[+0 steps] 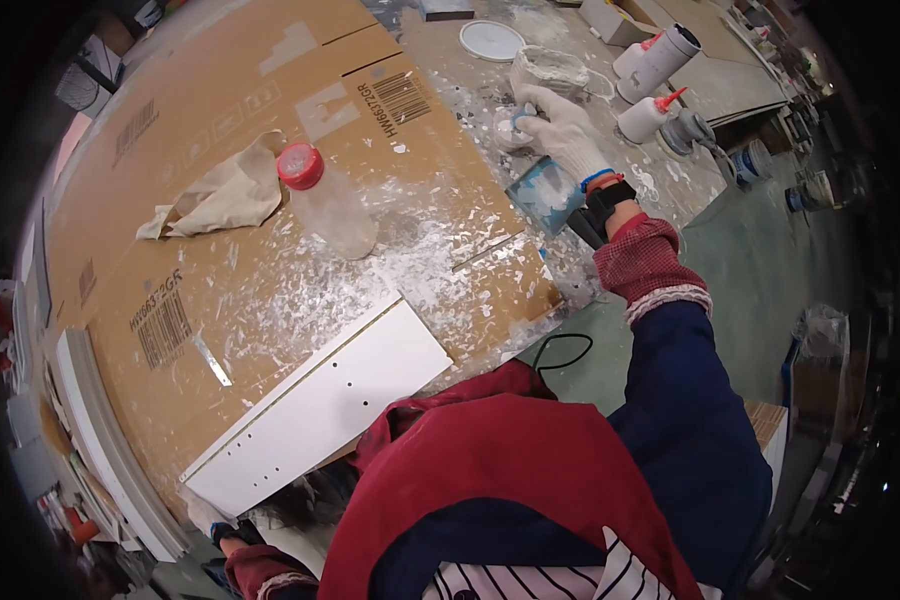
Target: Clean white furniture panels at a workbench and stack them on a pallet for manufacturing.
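A long white board (pixel 320 405) with small drilled holes lies slanted along the near edge of a cardboard-covered table. At its lower left end is my left hand (pixel 205 512) in a white glove, closed on the board's end, with the fingers partly hidden. My right hand (pixel 570 138), also gloved, reaches far right with its fingers curled at a small whitish lump with a blue part (pixel 513 128). What this lump is I cannot make out. Beneath that hand sits a blue, paint-smeared square piece (pixel 547 195).
On the white-flecked cardboard (pixel 430 200) lie a clear plastic bottle with a red cap (pixel 301 166), a beige cloth (pixel 228 190) and a thin metal strip (pixel 213 361). Farther right stand a red-nozzled glue bottle (pixel 645 120), a white cylinder (pixel 660 62), a tape roll (pixel 550 72) and a round lid (pixel 492 41).
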`<action>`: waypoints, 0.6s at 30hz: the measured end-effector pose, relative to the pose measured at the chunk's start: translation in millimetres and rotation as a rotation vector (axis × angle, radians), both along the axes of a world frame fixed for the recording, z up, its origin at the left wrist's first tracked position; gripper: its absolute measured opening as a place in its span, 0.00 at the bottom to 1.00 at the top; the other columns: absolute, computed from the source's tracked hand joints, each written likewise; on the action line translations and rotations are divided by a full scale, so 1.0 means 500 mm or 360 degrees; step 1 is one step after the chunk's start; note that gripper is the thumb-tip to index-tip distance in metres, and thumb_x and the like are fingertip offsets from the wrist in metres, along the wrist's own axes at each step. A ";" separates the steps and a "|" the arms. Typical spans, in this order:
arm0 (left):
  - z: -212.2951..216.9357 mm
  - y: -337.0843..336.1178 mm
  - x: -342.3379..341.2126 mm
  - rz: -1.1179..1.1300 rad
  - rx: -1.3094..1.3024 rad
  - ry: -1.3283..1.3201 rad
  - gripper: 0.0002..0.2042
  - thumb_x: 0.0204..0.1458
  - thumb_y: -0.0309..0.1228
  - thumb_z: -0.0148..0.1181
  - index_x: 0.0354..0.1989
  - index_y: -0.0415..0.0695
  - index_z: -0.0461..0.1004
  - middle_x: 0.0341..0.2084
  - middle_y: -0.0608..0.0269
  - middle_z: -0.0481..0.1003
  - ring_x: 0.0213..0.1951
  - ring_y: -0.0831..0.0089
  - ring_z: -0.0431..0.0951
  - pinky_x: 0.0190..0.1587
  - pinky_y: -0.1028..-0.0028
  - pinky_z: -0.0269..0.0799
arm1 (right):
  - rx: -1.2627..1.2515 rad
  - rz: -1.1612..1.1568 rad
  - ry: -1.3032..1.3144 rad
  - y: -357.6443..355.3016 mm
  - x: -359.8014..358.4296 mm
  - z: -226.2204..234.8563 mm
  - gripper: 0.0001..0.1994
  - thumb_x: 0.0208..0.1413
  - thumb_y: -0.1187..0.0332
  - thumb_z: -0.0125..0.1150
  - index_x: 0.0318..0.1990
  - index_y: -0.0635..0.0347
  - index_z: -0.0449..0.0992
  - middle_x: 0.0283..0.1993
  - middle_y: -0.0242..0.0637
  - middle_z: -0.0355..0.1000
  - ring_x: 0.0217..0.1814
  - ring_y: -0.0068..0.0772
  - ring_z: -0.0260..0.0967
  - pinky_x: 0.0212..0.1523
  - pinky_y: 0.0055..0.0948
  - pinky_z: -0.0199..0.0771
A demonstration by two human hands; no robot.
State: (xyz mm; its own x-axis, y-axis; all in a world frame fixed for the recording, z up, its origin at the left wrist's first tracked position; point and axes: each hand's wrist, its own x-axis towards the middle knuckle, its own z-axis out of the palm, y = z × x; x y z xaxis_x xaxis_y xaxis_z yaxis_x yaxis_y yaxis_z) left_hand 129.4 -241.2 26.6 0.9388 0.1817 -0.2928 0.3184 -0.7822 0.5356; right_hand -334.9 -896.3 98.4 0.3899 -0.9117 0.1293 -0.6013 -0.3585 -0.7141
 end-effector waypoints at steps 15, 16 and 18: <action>0.001 0.024 0.016 0.0029 0.0227 0.0127 0.47 0.51 0.70 0.30 0.49 0.31 0.72 0.45 0.49 0.75 0.47 0.56 0.73 0.52 0.63 0.62 | -0.0006 0.0206 0.0375 -0.040 0.010 -0.040 0.18 0.49 0.70 0.59 0.49 0.59 0.73 0.49 0.37 0.74 0.51 0.32 0.69 0.52 0.25 0.65; 0.000 0.022 0.015 0.0029 0.0224 0.0111 0.47 0.50 0.70 0.30 0.49 0.31 0.72 0.46 0.49 0.75 0.47 0.56 0.72 0.53 0.63 0.61 | 0.0049 0.0123 0.0268 -0.036 0.009 -0.035 0.18 0.49 0.69 0.59 0.49 0.59 0.73 0.47 0.36 0.74 0.49 0.29 0.69 0.51 0.24 0.65; 0.005 0.013 0.011 0.0045 0.0268 0.0112 0.47 0.50 0.70 0.30 0.50 0.31 0.72 0.46 0.49 0.75 0.48 0.56 0.72 0.53 0.63 0.61 | 0.0104 0.0043 0.0160 -0.030 0.008 -0.024 0.17 0.49 0.69 0.60 0.49 0.58 0.73 0.46 0.34 0.74 0.47 0.26 0.68 0.51 0.22 0.65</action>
State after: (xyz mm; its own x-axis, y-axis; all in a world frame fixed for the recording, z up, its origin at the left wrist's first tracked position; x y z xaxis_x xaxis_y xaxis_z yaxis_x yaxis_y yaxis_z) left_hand 134.9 -234.6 29.3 0.9108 0.2597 -0.3208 0.3736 -0.8491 0.3734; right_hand -330.8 -911.2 86.6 0.4226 -0.9058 0.0292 -0.6618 -0.3304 -0.6730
